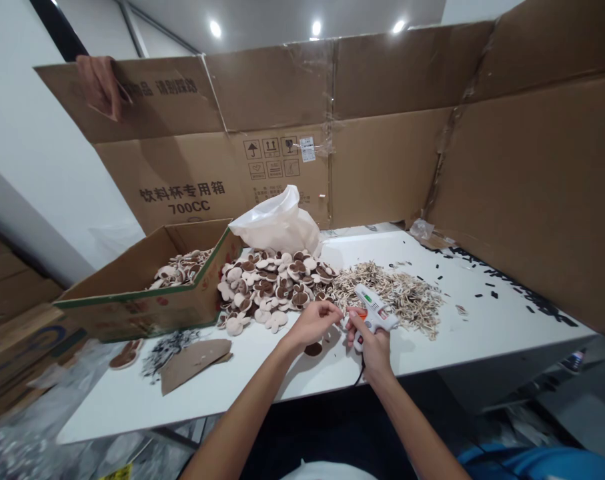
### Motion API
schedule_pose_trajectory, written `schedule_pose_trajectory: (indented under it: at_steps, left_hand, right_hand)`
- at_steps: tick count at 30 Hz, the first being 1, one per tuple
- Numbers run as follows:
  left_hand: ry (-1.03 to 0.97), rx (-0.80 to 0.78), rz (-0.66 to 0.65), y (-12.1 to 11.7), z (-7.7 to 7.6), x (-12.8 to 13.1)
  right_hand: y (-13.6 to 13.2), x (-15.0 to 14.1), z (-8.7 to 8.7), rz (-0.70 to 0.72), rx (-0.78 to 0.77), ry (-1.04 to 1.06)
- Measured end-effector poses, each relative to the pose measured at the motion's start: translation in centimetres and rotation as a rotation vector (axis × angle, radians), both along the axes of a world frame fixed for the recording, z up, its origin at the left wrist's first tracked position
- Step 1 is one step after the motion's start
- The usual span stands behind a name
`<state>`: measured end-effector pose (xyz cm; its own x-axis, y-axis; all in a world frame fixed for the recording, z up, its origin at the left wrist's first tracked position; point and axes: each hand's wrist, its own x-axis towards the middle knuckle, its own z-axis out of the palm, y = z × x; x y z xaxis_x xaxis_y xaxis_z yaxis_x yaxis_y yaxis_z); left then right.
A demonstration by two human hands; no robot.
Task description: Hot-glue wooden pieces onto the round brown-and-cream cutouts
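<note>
Glue gun [371, 301], white-bodied, is clamped in the right hand [375, 347], the fingers wrapped round its handle. Its front end faces the left hand [315, 325], and a dark cable [361, 372] hangs from the grip towards the near table edge. Thumb and fingertips of the left hand are drawn together just beside the gun's front end; whether they pinch a small part cannot be told at this size.

Directly below the left hand, on the white table [462, 347], lies a brown oval piece [313, 349], partly covered by the hand. Beyond and left of the left hand is a heap of brown-and-cream plush shapes [262, 287], with a white plastic bag [282, 223] behind it. Immediately beyond the gun, running to its right, is a pile of beige cord pieces [412, 300].

Farther left of the grip stands an open carton [147, 317] partly filled with similar shapes. On its near side lie a single plush shape [127, 355], black scraps [167, 347] and a torn cardboard sheet [195, 363]. Well to the right of the grip, black strips [549, 309] are scattered along the cardboard screen [382, 160]. Another person's hand [101, 83] rests over the screen's top edge, far left.
</note>
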<state>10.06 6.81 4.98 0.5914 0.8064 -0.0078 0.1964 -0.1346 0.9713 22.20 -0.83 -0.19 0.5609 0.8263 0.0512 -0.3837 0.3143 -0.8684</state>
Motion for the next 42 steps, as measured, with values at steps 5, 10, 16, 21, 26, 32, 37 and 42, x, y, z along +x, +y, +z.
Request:
schedule_pose_trajectory:
  at_steps: [5, 10, 16, 21, 26, 32, 37, 42]
  left_hand:
    - [0.031, -0.007, -0.03, 0.1, -0.2, 0.0]
    - [0.079, 0.023, 0.002, 0.3, 0.0, -0.1]
    - [0.115, 0.039, 0.021, 0.0, 0.7, -0.5]
    - [0.142, 0.022, 0.021, -0.2, 1.2, -1.1]
    - [0.152, 0.01, 0.024, 0.5, 1.2, -2.6]
    - [0.126, 0.008, 0.068, 0.9, 1.4, -4.4]
    - [0.096, 0.04, 0.071, 0.6, 1.2, -4.9]
    - [0.081, 0.057, 0.056, 0.2, 1.0, -5.0]
  right_hand:
    - [0.3, -0.1, -0.4, -0.046, -0.067, -0.058]
    - [0.5, 0.0, -0.7, -0.066, -0.085, -0.036]
    - [0.4, 0.2, -0.8, -0.109, -0.092, -0.001]
    - [0.6, 0.4, -1.2, -0.204, -0.075, -0.006]
    - [0.9, 0.5, -1.2, -0.278, -0.074, 0.023]
    - [0.9, 0.5, -1.2, -0.26, -0.063, 0.023]
    - [0.9, 0.5, -1.3, -0.212, -0.046, 0.035]
    - [0.8, 0.5, -1.3, -0.16, -0.038, 0.017]
